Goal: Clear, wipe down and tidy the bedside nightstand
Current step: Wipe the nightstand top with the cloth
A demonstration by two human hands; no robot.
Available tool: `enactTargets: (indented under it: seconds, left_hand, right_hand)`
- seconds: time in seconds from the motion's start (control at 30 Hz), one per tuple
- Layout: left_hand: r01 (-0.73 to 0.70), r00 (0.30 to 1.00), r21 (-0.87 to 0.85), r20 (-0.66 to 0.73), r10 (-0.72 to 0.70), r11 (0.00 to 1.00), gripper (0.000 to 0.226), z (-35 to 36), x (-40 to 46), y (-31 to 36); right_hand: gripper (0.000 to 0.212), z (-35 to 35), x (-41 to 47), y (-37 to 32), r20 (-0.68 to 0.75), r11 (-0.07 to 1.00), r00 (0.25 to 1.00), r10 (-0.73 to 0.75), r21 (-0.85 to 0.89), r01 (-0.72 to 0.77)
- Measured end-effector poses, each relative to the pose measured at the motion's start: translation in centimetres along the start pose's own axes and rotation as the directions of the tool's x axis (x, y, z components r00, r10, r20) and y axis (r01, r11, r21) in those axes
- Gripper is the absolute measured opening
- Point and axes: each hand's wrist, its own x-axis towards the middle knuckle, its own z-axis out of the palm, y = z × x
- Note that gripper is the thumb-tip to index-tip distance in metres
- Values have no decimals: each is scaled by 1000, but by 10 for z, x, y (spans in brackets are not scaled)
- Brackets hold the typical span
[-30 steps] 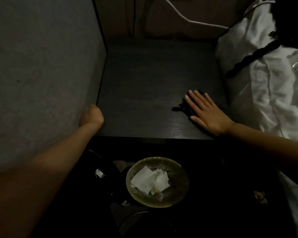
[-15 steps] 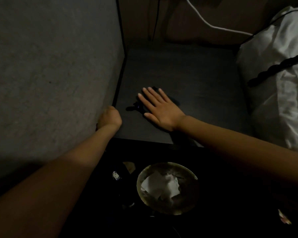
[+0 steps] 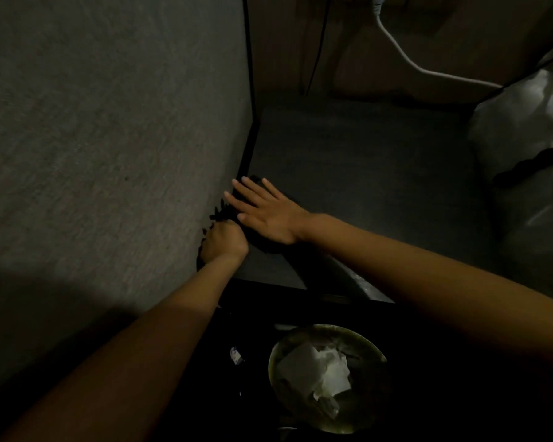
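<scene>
The dark nightstand top (image 3: 364, 173) is bare apart from a black cloth (image 3: 223, 212) at its left edge. My right hand (image 3: 265, 208) lies flat on the cloth with straight fingers, pressing it against the grey wall side. My left hand (image 3: 225, 242) is curled at the nightstand's front left corner, right against the cloth's dark fringe. Its fingers are hidden, so whether it grips the cloth is unclear.
A grey textured wall (image 3: 109, 154) runs along the left. White bedding (image 3: 524, 122) with a black braided cord (image 3: 530, 164) borders the right. A white cable (image 3: 412, 62) hangs at the back. Below the front edge stands a round bin (image 3: 275, 355) with crumpled tissues (image 3: 320, 368).
My right hand has slid the cloth leftward across the top, from the right side to the left edge by my left hand. The left hand has stayed at the corner.
</scene>
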Motion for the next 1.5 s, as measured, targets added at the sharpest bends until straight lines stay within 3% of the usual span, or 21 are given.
enactTargets:
  seconds: [0.07, 0.2, 0.3, 0.43, 0.53, 0.8, 1.07, 1.3, 1.5]
  left_hand:
    - [7, 1000, -15, -7, -7, 1000, 40, 1, 0, -1]
    - [5, 1000, -61, -23, -6, 998, 39, -1, -2, 0]
    - [-14, 999, -72, -42, 11, 997, 42, -1, -4, 1]
    - [8, 999, -67, -37, -10, 998, 43, -1, -4, 2]
    - [36, 999, -68, -34, -38, 997, 44, 1, -2, 1]
    - [-8, 999, -60, -52, 5, 998, 41, 1, -3, 0]
    - [-19, 999, -19, -49, 18, 1000, 39, -2, -5, 1]
    - [-58, 997, 55, -54, 61, 997, 34, 0, -3, 0]
    - [-47, 997, 4, -67, 47, 999, 36, 1, 0, -1]
  right_hand:
    - [48, -17, 6, 9, -10, 999, 999, -33, 40, 33]
    - [47, -24, 21, 11, -29, 957, 981, -193, -226, 181]
    - [46, -2, 24, 6, -53, 965, 981, -186, -198, 172]
    - [48, 12, 29, 6, -196, 983, 977, -79, -179, 44]
    - [51, 16, 36, -1, -281, 977, 953, 112, -143, -157]
    - [56, 15, 54, -1, -362, 794, 721, 590, 100, -600]
    - [77, 15, 29, 31, -318, 748, 688, 652, 127, -651]
    - [74, 18, -22, 79, -329, 722, 662, 674, 99, -685]
    - [72, 22, -84, 130, -330, 680, 622, 710, 94, -727]
